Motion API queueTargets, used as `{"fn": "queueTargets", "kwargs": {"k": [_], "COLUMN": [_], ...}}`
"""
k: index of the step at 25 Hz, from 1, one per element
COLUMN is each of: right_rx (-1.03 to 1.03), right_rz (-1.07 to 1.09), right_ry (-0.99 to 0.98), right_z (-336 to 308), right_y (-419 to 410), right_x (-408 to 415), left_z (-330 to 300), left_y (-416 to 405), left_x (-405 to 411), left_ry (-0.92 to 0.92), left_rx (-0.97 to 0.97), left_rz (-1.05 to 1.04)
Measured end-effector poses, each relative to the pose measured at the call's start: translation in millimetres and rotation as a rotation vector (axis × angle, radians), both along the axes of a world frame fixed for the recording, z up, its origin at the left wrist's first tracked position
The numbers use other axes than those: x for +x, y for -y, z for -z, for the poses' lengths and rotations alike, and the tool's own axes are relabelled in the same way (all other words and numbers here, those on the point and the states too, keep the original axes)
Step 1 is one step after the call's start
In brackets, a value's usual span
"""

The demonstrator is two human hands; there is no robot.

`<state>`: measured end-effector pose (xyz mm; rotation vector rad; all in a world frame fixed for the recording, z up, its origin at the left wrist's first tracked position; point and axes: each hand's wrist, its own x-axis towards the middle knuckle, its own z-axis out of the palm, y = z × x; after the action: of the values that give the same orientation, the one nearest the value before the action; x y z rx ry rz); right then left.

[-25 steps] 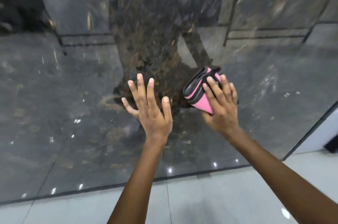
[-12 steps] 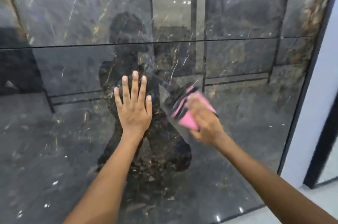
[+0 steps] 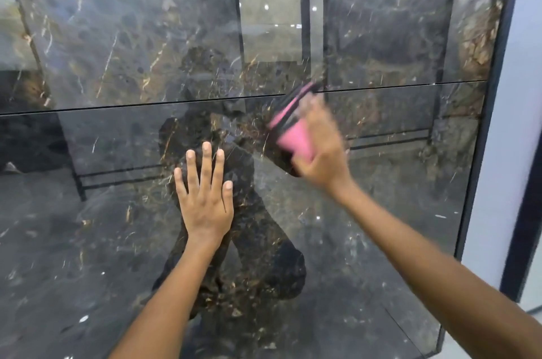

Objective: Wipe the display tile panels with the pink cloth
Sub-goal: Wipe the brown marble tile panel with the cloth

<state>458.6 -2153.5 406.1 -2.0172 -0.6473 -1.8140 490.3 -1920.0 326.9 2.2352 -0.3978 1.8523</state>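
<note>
Two glossy dark marble tile panels fill the view, a lower panel (image 3: 102,241) and an upper panel (image 3: 117,36), split by a thin horizontal seam. My left hand (image 3: 205,200) lies flat on the lower panel, fingers spread and pointing up. My right hand (image 3: 319,147), blurred by motion, presses a folded pink cloth (image 3: 293,135) with dark edging against the tiles, right at the seam. The cloth's top edge reaches the upper panel. My own dark reflection shows in the tiles behind both hands.
A dark frame edge (image 3: 487,124) bounds the panels on the right, with a pale wall (image 3: 516,94) beyond it. A strip of light floor (image 3: 481,350) shows at the bottom right. Ceiling lights and mirrored lettering reflect near the top of the upper panel.
The view has tilted up from the floor edge to the upper panel. My right hand carried the cloth up the tile to the seam. My left hand stayed flat on the lower panel.
</note>
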Motion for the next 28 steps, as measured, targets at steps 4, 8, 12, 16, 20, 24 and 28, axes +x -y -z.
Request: {"fn": "queueTargets", "kwargs": {"k": [4,8,12,16,20,24,28], "right_rx": [-1.128,0.034,0.667,-0.902,-0.602,0.615,0.157], "right_rz": [0.158,0.196,0.100,0.114,0.142,0.113,0.147], "right_ry": [-0.043,-0.086,-0.110,-0.114,-0.109,-0.110,-0.221], "right_z": [94,39,58,178,139,79,196], "right_y": [31,115,75,3,75,118,15], "right_x": [-9,-2,-1,-16,-8,-5,-2], "left_z": [1,-7,-1,-2,85,115,117], "left_y": [1,3,3,3,23,31,34], "left_x": [-2,0,1,-5,-23,-6,0], "left_ry": [0.005,0.007,-0.002,-0.058,-0.144,-0.111,-0.075], "left_rx": [-0.006,-0.004,-0.013,-0.046,0.109,0.062,0.057], "left_rz": [0.015,-0.020,0.007,0.044,0.077,0.007,0.015]}}
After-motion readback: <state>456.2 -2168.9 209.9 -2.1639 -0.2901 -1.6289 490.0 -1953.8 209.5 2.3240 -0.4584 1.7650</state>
